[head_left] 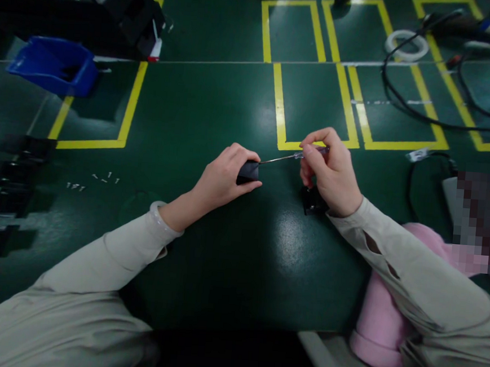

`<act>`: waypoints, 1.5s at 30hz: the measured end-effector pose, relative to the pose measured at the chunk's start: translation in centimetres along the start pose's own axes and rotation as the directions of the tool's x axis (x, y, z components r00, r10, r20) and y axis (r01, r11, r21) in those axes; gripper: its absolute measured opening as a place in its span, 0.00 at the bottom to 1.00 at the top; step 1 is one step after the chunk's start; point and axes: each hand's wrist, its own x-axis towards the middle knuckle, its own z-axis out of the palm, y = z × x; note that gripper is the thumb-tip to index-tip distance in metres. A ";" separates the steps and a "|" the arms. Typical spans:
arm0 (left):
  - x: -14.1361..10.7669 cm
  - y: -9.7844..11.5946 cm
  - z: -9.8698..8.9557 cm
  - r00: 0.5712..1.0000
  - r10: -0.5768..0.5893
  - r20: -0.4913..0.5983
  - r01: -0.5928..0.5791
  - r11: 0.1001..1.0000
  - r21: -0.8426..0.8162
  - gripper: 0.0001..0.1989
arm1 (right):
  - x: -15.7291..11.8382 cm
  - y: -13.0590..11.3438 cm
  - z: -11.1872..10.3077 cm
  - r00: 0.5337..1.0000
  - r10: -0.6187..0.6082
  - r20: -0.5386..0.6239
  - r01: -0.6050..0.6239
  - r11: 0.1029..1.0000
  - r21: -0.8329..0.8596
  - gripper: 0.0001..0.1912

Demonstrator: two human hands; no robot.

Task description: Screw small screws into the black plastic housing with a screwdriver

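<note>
My left hand (231,174) is wrapped round a small black block-shaped part (248,173) over the green mat. In my right hand (329,167) a screwdriver (299,154) with a clear handle is pinched between thumb and fingers. Its thin metal shaft points left, and the tip meets the side of the black part or lies very close to it. Below my right hand, partly covered by it, sits another black part (311,201). Several small screws (105,178) lie loose on the mat to the left of my left hand.
A blue bin (53,64) stands at the upper left beside dark equipment. Several black parts (9,187) line the left edge. Yellow tape (281,113) marks rectangles on the green surface. At the upper right are a white tape roll (406,46) and a black cable (407,108).
</note>
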 end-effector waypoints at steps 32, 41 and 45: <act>0.0 -0.1 0.1 1.000 0.017 -0.013 -0.017 1.000 0.001 0.19 | 0.0 0.2 0.0 1.000 -0.009 0.015 0.009 1.000 -0.006 0.14; 0.0 -0.1 0.1 1.000 0.013 -0.013 -0.013 1.000 0.015 0.19 | 0.0 0.3 0.0 1.000 -0.029 0.007 0.029 0.999 0.015 0.15; 0.0 0.0 0.1 1.000 0.019 -0.018 -0.019 1.000 0.010 0.19 | 0.0 0.3 0.0 1.000 -0.020 0.012 0.020 1.000 0.001 0.14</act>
